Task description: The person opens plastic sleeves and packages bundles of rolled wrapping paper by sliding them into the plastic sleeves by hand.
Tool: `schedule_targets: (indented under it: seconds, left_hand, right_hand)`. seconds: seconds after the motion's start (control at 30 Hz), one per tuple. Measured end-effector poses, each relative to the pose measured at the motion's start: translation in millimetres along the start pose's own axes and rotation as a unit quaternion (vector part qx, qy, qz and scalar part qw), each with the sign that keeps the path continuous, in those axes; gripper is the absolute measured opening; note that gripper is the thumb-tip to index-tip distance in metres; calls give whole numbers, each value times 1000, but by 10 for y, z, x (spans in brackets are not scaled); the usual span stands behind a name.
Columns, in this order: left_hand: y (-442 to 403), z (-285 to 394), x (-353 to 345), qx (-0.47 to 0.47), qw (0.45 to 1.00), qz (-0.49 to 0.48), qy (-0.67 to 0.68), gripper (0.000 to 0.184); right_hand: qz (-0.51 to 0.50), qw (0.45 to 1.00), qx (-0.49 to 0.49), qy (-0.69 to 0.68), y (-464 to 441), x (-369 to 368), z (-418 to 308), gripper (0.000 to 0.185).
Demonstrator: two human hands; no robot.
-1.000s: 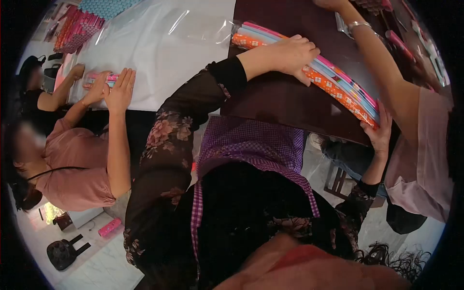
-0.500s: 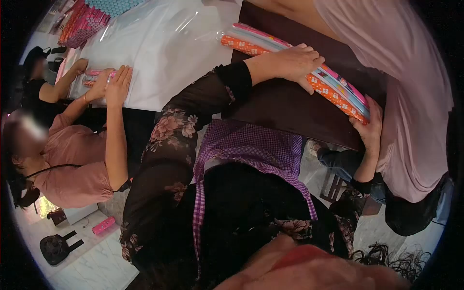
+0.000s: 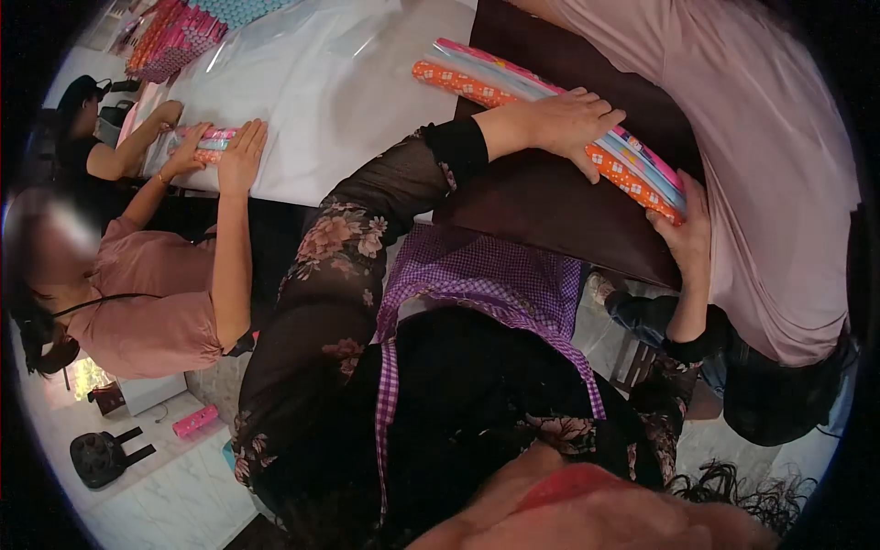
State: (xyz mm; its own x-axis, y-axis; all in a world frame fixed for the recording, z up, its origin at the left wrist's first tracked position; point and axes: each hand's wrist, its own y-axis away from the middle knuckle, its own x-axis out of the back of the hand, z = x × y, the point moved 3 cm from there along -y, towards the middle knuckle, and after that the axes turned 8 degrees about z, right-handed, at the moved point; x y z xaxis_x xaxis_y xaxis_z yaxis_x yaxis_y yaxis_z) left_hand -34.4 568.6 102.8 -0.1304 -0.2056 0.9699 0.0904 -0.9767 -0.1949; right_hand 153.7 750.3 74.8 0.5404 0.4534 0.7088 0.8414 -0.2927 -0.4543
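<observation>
A bundle of wrapping paper rolls lies side by side across the table, with an orange roll with white gift prints (image 3: pixel 463 85), a pale blue roll (image 3: pixel 527 84) and a pink roll (image 3: pixel 486 60). Clear film seems to cover them. My left hand (image 3: pixel 559 128) grips the bundle from above near its middle, thumb on the near side and fingers over the far side. Around the right end my right hand (image 3: pixel 687 229) is cupped, its thumb by the orange roll and its fingers at the pink one. Both palms are hidden from view.
The dark brown tabletop (image 3: pixel 541 202) meets a white sheeted surface (image 3: pixel 312 119) on the left. A co-worker (image 3: pixel 147 321) there presses on several small rolls (image 3: pixel 215 139). Stacked rolls (image 3: pixel 174 46) stand at the back left. Another person's pale pink garment (image 3: pixel 770 183) is close on the right.
The bundle has slid a little to the left over the table, my right hand moving with its end. My left hand still lies on the rolls. The view has turned slightly.
</observation>
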Motion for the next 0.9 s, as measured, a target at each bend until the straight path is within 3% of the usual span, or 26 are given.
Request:
schedule_targets:
  seconds: [0.07, 0.17, 0.27, 0.43, 0.9]
  left_hand:
    - [4, -48, -17, 13, 1000, -11, 21, 108]
    - [143, -242, -115, -51, 996, 70, 15, 111]
    - [216, -649, -228, -12, 997, -4, -75, 110]
    - [263, -978, -533, 20, 994, 15, -104, 105]
    - [221, -610, -356, -41, 988, 126, -84, 94]
  right_hand:
    - [-9, 1000, -5, 6, 18, 5, 1, 75]
    - [-19, 998, 4, 60, 55, 31, 54, 79]
    - [-51, 996, 13, 78, 133, -107, 394, 84]
    - [-94, 993, 41, 64, 266, -142, 684, 91]
    - [1, 998, 32, 52, 251, -182, 429, 77]
